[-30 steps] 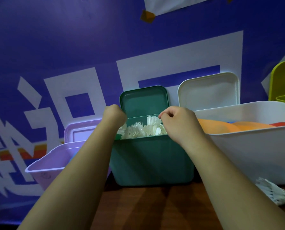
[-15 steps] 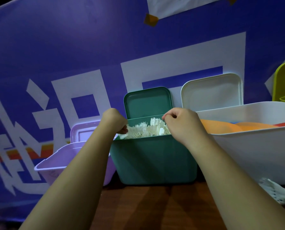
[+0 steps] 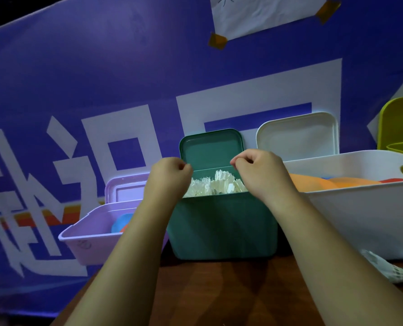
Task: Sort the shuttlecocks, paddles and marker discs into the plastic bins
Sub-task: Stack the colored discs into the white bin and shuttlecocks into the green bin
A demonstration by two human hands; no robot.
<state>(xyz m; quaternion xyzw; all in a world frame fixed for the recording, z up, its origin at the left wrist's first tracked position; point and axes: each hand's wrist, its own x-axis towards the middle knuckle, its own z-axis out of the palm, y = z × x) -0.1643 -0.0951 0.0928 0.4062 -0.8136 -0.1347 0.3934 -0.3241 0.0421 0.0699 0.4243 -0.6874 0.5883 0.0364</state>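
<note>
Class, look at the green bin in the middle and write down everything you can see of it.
The green bin is a deep, smooth plastic box with rounded corners, standing upright on the wooden table between the lilac bin and the white bin. Its matching lid stands up behind it against the blue banner. White shuttlecocks fill it to the rim. Both curled hands, left and right, hover at its top.
</note>
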